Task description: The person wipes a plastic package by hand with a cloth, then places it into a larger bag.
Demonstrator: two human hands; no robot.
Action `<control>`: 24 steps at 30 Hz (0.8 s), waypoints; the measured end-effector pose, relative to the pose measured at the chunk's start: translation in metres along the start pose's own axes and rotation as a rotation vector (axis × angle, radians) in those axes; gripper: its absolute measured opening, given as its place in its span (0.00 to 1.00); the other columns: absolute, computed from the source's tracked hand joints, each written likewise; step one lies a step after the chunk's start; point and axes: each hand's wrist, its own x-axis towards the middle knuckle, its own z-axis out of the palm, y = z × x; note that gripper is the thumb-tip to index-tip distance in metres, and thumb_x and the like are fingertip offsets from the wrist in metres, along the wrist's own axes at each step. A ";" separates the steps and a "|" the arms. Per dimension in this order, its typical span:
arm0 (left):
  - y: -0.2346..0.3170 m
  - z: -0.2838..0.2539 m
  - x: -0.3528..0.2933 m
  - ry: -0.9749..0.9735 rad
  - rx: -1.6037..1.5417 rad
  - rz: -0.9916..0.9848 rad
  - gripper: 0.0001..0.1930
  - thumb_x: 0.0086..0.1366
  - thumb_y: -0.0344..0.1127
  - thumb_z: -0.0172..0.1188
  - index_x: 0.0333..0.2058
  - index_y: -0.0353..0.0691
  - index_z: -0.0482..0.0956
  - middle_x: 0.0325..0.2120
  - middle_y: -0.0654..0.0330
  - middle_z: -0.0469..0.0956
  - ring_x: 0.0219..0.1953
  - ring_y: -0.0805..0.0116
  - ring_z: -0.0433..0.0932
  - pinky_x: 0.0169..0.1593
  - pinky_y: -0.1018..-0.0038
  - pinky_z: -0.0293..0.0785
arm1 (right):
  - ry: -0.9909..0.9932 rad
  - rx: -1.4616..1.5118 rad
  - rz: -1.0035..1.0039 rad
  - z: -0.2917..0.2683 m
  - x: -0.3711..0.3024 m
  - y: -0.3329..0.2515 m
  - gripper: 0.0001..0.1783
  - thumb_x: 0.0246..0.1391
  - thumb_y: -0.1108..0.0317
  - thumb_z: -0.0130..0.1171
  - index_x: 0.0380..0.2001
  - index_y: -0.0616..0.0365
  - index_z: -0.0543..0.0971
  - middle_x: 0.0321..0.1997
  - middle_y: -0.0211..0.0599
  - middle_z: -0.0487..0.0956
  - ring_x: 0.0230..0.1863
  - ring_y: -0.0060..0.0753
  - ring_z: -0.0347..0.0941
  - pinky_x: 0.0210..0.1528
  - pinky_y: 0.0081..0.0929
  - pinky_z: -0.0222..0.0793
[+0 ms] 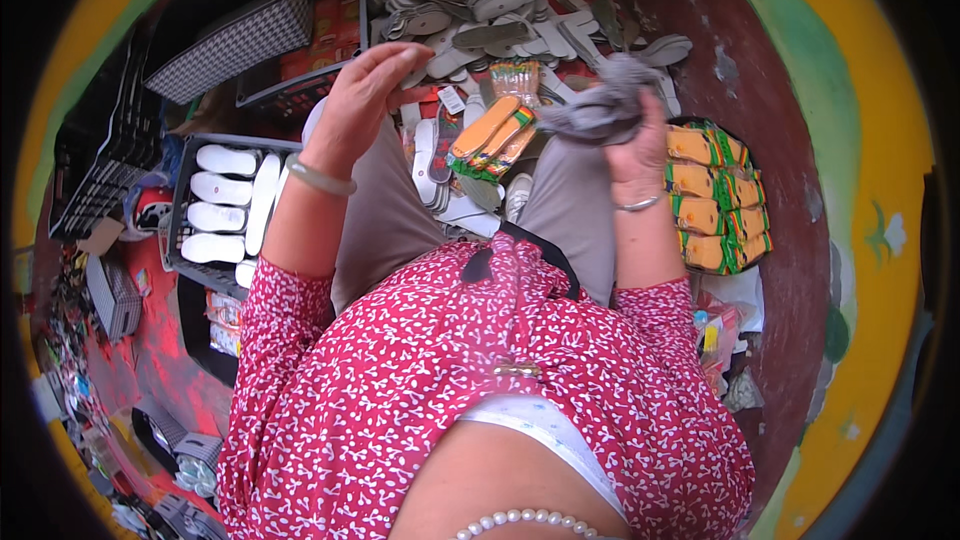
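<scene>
My right hand is closed on a bunched grey cloth, raised over my right knee. Over my left knee, my left hand is lifted with its fingers stretched out and the thumb apart; nothing shows in it. Between my knees, a clear packet of orange insoles with a green, red and yellow edge lies on loose insoles. Beside it are a dark insole with a white tag and a white insole. The cloth's exact kind cannot be made out.
A heap of grey and white insoles spreads ahead. At my left stands a dark crate of white insoles, with a checked box beyond it. Packets of orange insoles are stacked at my right, near a yellow and green wall.
</scene>
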 end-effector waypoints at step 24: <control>-0.347 -0.009 0.150 -0.258 1.183 -0.794 0.34 0.47 0.48 0.61 0.50 0.32 0.67 0.52 0.41 0.65 0.53 0.48 0.68 0.55 0.65 0.65 | 0.280 0.099 -0.109 0.014 0.052 0.005 0.25 0.52 0.44 0.46 0.42 0.52 0.71 0.40 0.36 0.72 0.38 0.32 0.70 0.39 0.38 0.66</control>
